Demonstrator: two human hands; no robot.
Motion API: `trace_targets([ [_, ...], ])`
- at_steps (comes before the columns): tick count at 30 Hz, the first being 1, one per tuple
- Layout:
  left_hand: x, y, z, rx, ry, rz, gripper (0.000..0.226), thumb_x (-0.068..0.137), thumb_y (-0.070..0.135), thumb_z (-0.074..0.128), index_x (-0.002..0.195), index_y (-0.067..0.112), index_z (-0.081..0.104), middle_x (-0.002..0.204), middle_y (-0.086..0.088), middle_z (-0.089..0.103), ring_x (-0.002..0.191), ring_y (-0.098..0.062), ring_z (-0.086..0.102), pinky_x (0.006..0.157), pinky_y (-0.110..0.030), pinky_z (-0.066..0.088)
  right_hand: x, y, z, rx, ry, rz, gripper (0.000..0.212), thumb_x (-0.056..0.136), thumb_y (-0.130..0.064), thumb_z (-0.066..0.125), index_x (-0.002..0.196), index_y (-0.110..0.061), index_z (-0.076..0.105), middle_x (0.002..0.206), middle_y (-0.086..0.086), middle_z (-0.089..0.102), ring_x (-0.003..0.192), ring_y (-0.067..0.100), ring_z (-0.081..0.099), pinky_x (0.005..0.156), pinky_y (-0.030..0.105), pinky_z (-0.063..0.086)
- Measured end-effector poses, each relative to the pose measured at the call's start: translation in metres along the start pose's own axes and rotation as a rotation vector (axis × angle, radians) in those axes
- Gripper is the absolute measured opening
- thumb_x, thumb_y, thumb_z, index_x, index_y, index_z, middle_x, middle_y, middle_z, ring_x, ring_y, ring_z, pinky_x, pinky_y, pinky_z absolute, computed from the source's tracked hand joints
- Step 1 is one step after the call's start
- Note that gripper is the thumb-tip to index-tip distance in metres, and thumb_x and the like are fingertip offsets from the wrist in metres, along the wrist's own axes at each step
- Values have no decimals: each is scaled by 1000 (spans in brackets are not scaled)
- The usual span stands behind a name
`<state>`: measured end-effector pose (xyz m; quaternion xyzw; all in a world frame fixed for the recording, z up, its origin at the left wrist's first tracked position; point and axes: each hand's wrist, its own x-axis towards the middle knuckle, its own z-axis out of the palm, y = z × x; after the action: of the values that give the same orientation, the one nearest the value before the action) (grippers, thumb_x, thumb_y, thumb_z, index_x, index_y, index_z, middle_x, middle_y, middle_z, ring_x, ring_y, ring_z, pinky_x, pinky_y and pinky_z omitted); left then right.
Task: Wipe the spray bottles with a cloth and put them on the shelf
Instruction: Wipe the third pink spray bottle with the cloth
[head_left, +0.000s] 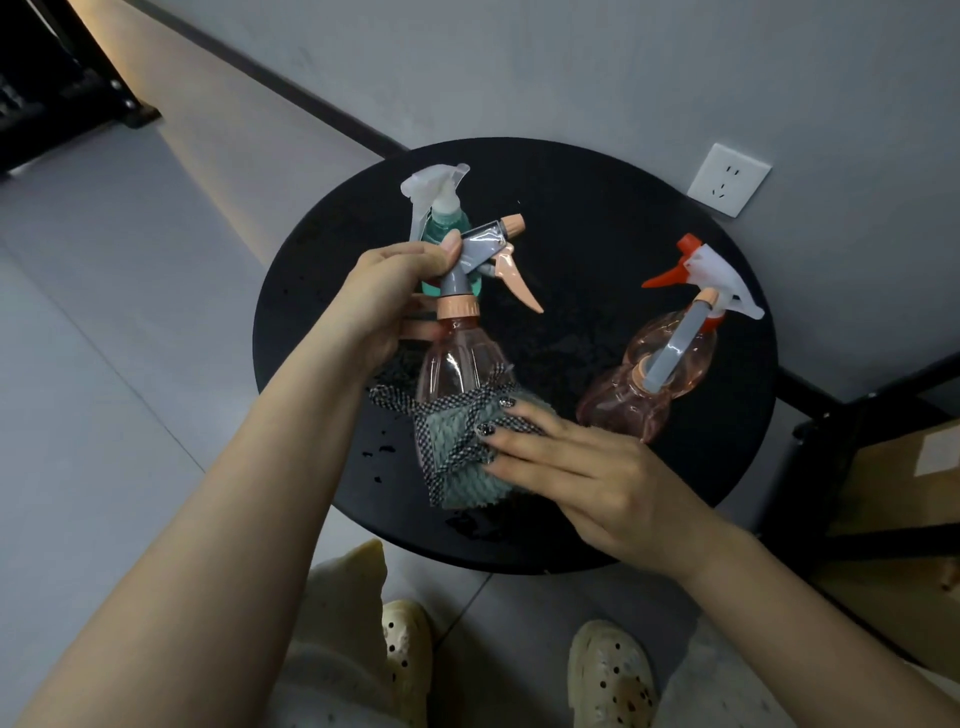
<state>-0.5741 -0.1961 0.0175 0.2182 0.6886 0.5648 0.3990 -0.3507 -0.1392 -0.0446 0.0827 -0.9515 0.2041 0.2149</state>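
Left hand (395, 291) clamped on neck of pink bottle (460, 358) above worktop (597, 249); right hand (561, 462), fingers straight, pressing cloth (457, 441) around base. Advised: rotate bottle, wipe upward to trigger.

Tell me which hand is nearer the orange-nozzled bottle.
Right. The right hand, wiping with the cloth, lies just beside the orange-nozzled bottle; the left hand grips another bottle's neck across the table.
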Motion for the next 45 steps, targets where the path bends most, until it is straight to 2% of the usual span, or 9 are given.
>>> trace_targets([
  [3,1,0,3,31,-16,-20,24,88,34,60,74,15,62,79,-7,60,61,-16,59,50,-22,52,10,4,1,44,47,65,45,85,13,56,127,-4,55,137,6,47,134,28,40,101,42,45],
  [6,-1,-2,7,24,-26,-7,24,88,31,60,72,14,61,74,-6,58,55,-15,56,51,-20,46,23,8,0,118,110,202,43,90,4,44,132,-7,48,140,1,41,136,20,35,111,28,31],
  [10,-2,-2,8,-34,-43,-10,25,87,29,61,68,14,62,71,-6,60,58,-17,55,58,-24,45,34,6,-3,244,150,374,48,88,-6,36,136,-12,41,141,-5,38,137,9,28,111,16,23],
  [16,-1,0,4,-24,-13,-17,23,87,31,62,79,9,64,81,-12,61,63,-21,58,57,-26,50,22,0,0,150,137,211,43,89,4,47,130,-6,47,137,4,44,134,22,38,111,29,32],
  [22,0,1,1,15,-38,-15,22,87,34,60,82,13,65,90,-12,62,68,-20,61,55,-27,55,7,-3,-2,-7,21,31,42,83,12,60,122,-3,58,132,8,53,131,29,43,98,43,48],
  [26,-2,2,7,32,-52,-14,21,89,31,58,79,14,62,79,-7,59,59,-16,59,47,-21,50,13,1,-1,2,38,60,45,83,14,59,124,-4,58,134,8,52,133,28,41,97,44,48],
  [34,-5,1,13,-76,-71,-13,22,88,26,61,74,9,63,71,-8,60,51,-12,58,50,-18,49,35,4,-5,116,142,308,45,89,-2,38,133,-9,47,139,-2,41,135,18,36,112,22,25],
  [40,-2,2,7,0,-23,-10,23,87,32,62,76,12,63,76,-8,58,56,-17,57,51,-22,48,22,-1,-5,21,90,133,44,83,15,58,123,-3,57,134,7,50,131,29,43,106,37,41],
  [45,-2,6,1,-3,-23,-7,22,88,32,60,75,15,65,83,-8,62,67,-19,60,52,-25,55,7,-7,-9,-109,-59,-54,35,86,8,58,118,-4,63,130,8,58,130,29,44,100,41,46],
])
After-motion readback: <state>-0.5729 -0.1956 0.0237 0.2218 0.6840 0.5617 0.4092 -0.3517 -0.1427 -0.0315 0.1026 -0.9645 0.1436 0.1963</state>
